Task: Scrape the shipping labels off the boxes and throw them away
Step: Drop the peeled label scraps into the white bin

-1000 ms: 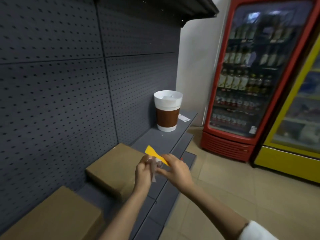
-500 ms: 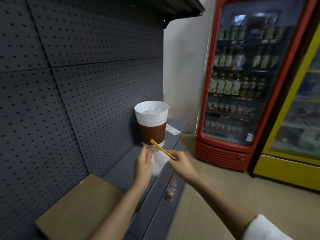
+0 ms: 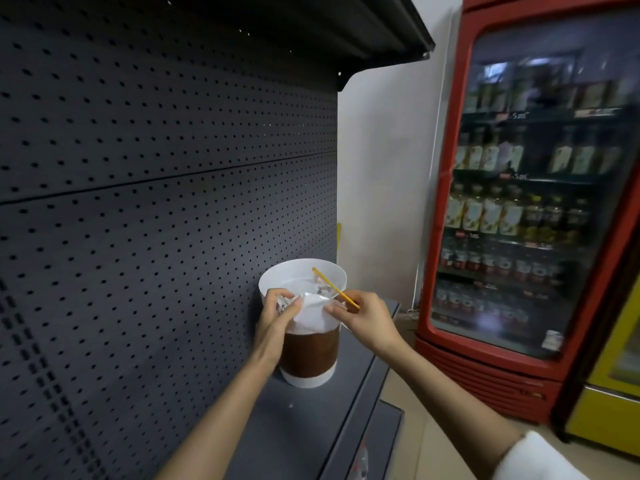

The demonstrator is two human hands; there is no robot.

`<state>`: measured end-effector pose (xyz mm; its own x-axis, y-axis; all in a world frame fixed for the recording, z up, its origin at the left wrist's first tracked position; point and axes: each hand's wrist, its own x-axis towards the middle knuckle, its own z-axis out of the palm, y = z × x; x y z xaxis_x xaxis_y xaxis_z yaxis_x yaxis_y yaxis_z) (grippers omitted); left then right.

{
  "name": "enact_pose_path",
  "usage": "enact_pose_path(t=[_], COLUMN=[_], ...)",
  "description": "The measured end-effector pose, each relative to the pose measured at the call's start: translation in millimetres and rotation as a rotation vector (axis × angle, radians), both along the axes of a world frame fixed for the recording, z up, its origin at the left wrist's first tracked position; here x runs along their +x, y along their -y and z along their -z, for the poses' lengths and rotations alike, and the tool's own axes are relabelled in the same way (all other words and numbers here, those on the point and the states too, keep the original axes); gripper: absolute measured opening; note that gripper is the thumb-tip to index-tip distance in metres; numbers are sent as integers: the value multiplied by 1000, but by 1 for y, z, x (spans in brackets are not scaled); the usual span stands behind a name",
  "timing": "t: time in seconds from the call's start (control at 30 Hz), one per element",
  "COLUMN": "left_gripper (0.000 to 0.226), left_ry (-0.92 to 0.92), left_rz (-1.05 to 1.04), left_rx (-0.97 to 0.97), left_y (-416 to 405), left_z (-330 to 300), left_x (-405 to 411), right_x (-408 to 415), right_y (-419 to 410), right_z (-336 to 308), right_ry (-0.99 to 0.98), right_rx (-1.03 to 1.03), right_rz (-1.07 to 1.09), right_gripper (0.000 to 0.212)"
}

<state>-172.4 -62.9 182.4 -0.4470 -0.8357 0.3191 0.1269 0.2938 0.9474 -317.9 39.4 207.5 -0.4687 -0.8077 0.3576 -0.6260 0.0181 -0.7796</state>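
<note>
You are working the throw-away step; your left hand (image 3: 277, 315) is pinching the crumpled end of a peeled label (image 3: 311, 313) at the rim of the bin (image 3: 304, 355) on the shelf (image 3: 311, 420); your right hand (image 3: 367, 318) is gripping the scraper (image 3: 334, 288) while its fingertips are touching the label's other edge; no boxes are showing here. Next, I judge, you are needing to free the sticky paper from your fingers so it is dropping inside the bin.
</note>
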Motion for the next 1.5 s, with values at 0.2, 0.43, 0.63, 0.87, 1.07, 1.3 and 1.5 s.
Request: enact_pose_path(t=[0.2,0.43,0.63,0.87,1.07,1.3,1.5], left_gripper=[26,42,37,44,47,38,61], left_ry=[-119,-201,-270,-197,-71,224,-131], left_rz=[-49,-107,-224,-302,-329,-308,-558], left_rx=[-66,70,160,183,151,17,82], left_y=[26,61,74,96,115,128,145], left_z=[-10,-18,-18,-13,-10,-12,-37], left_x=[-54,-134,-185,-182,-174,-154,-90], right_x=[-88,-151,-155,-163,-162,-159,-203], right_y=[66,130,161,195,217,235,249], right_z=[8,-3,-3,-4,-2,6,2], right_ry=[153,-10,250,412,408,-15,130], right_rx=[-65,-64,-37,35,38,47,-72], right_rz=[171,-32,-473,-608,-657,-442,-335], right_gripper=[23,34,57,64,49,44,43])
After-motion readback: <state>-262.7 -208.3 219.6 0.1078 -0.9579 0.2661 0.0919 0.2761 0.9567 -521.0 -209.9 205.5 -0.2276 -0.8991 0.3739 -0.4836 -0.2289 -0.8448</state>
